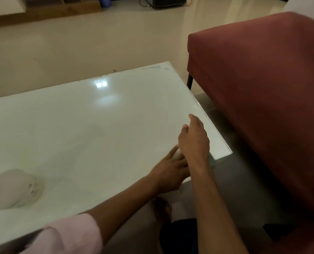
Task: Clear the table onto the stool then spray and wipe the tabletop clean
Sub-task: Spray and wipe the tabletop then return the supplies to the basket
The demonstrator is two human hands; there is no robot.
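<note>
Nearest the viewer, a pink sleeve (73, 233) covers the left forearm, which reaches across the near edge of the table (90, 125) toward its right corner. The left hand (168, 173) lies low on the tabletop by the near right edge, index finger stretched forward; its other fingers are hidden behind the right wrist, and something pale shows beneath the hand, too blurred to identify, so whether the fingers hold anything cannot be told. The right hand (193, 138) sits just beyond and partly over it, above the right edge of the table, fingers extended and relaxed, grasping nothing. A bare foot (161, 208) shows below the near table edge, on the grey floor.

At the near left of the tabletop rests a white crumpled cloth (11, 189), well apart from both hands; small dark marks on it are too blurred to read. The glossy white tabletop carries a bright reflection (101, 84) toward its far side and faint bluish smears (152, 67) at the far right corner.

To the right, just beside the table, stands a red upholstered stool (262, 88) with a dark leg. Farther off lies the beige floor (79, 46).
</note>
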